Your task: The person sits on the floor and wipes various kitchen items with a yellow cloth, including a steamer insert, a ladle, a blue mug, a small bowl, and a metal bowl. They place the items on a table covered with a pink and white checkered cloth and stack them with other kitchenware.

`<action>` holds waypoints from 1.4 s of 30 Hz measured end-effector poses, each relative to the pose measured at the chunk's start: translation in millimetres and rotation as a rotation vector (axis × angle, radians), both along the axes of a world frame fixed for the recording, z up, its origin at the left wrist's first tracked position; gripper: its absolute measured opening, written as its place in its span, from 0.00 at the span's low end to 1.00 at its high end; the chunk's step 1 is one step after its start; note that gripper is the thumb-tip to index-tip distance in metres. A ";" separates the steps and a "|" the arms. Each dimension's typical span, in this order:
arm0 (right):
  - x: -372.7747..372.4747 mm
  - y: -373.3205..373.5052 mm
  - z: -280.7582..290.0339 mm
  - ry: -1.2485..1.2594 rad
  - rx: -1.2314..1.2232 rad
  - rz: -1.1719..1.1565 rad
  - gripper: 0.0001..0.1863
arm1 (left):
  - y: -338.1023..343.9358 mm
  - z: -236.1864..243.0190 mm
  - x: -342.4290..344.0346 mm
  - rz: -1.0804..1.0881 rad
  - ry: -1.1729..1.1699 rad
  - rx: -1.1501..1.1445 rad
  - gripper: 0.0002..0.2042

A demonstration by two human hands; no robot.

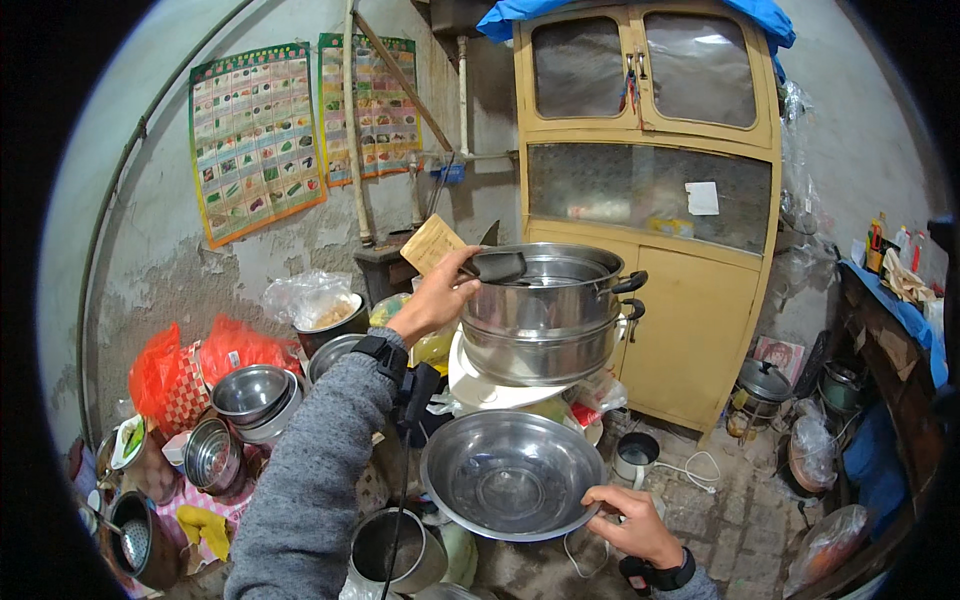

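Observation:
My left hand (440,300), in a grey knitted sleeve, reaches to the left rim of a stacked steel steamer pot (540,335). Its fingers are closed on a dark flat object (497,266) that lies over the pot's rim; I cannot make out its kind. A tan board-like piece (432,244) shows behind that hand. Lower down, my right hand (633,527) pinches the right edge of a wide, shallow steel basin (513,478). Nothing shows in the basin. Black side handles (630,283) stick out on the pot's right.
A pale yellow cabinet (680,350) stands behind the pot. Nested metal bowls (250,392) and red plastic bags (245,345) crowd the left. Below the basin is an open metal pot (398,552). A mug-like metal pot (636,455) and white cord (690,465) lie right.

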State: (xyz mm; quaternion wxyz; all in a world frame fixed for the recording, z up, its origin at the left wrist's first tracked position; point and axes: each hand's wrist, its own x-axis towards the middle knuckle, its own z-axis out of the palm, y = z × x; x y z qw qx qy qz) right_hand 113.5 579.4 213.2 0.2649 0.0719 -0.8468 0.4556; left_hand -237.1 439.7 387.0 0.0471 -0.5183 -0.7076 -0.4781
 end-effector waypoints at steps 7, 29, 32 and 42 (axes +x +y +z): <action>-7.3 -8.4 0.8 0.039 0.083 -0.024 0.15 | -70.6 -19.2 29.5 -0.086 -0.158 -0.003 0.36; -54.9 -117.1 -90.5 -0.101 0.185 0.207 0.21 | -270.0 -251.1 215.2 0.436 -1.159 0.056 0.20; -30.5 -112.2 -112.8 -0.172 0.120 0.173 0.23 | -262.2 -264.4 232.2 0.417 -1.184 0.059 0.19; 138.0 -74.2 -218.6 -0.290 -0.087 -0.273 0.18 | -239.4 -317.1 286.0 0.210 -1.214 0.045 0.14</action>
